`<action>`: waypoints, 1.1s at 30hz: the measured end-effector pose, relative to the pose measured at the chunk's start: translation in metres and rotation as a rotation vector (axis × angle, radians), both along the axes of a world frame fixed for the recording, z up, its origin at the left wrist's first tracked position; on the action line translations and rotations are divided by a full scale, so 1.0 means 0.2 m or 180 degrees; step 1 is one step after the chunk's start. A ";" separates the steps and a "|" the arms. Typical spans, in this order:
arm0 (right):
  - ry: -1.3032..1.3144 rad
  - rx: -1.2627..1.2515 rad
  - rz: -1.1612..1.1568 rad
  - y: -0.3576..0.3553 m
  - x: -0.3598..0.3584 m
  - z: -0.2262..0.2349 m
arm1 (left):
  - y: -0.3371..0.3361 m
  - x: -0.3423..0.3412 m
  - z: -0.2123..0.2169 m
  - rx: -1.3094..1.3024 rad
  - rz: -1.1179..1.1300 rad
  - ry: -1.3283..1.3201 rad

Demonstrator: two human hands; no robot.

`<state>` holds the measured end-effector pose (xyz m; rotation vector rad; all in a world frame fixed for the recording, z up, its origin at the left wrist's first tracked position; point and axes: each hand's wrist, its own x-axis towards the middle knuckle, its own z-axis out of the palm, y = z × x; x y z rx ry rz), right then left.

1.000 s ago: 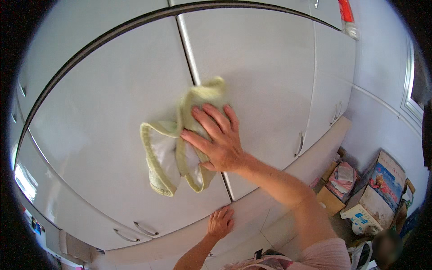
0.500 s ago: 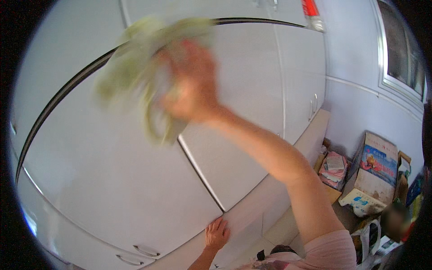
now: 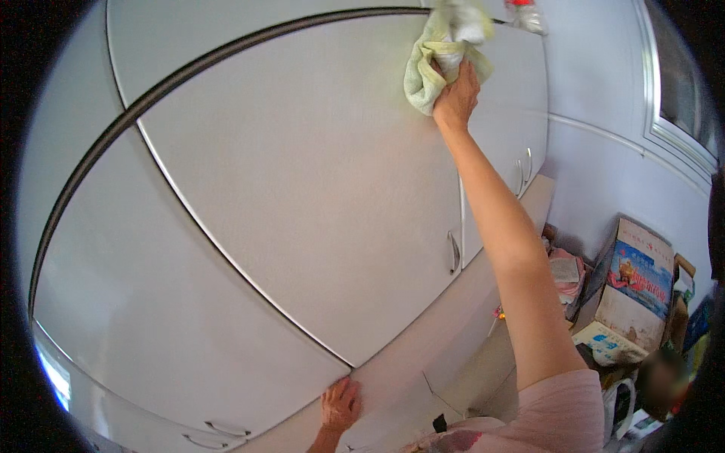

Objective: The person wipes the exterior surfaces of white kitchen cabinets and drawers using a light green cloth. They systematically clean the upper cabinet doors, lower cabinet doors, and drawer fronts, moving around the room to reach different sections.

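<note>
A crumpled pale yellow-green towel (image 3: 423,75) is bunched in my right hand (image 3: 458,97), whose fingers are closed on it. That arm is stretched far up, and the towel lies against the top part of the white cabinet doors (image 3: 302,174), near the dark strip (image 3: 226,50) above them. Low down, my left hand (image 3: 341,404) rests with its fingers laid on the ledge under the doors, beside the bottom of the door seam. It holds nothing that I can see.
Curved metal handles (image 3: 453,253) stick out from the doors. A red-and-clear package (image 3: 525,16) sits at the upper right. A window (image 3: 683,83) is in the right wall. Below it stand a printed cardboard box (image 3: 638,275), pink cloth or paper (image 3: 566,273) and a white bag (image 3: 621,408).
My right hand has swept the towel rightward and up across the doors. The view has shifted too. My left hand stays at the ledge by the seam.
</note>
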<state>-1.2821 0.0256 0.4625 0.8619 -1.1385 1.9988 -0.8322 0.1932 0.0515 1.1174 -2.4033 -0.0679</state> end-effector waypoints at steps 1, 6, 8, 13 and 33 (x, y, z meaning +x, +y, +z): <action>0.0120 -0.0092 -0.0609 -0.05 0.01 -0.05 | 0.00 -0.02 0.00 -0.0009 -0.0016 -0.0034; 0.2004 0.0047 0.0163 0.15 0.79 -0.52 | 0.03 0.02 0.04 -0.0060 0.0095 -0.0454; 0.2959 -0.0048 0.0671 0.22 0.86 -0.66 | 0.01 0.00 0.01 -0.0017 0.0091 -0.0512; 0.3024 0.0381 0.1479 0.23 0.56 -0.80 | 0.08 -0.01 0.04 0.0440 0.0175 -0.0302; 0.2407 0.1460 0.1363 0.26 0.44 -1.65 | 0.13 -0.08 0.11 0.0609 0.0697 -0.0755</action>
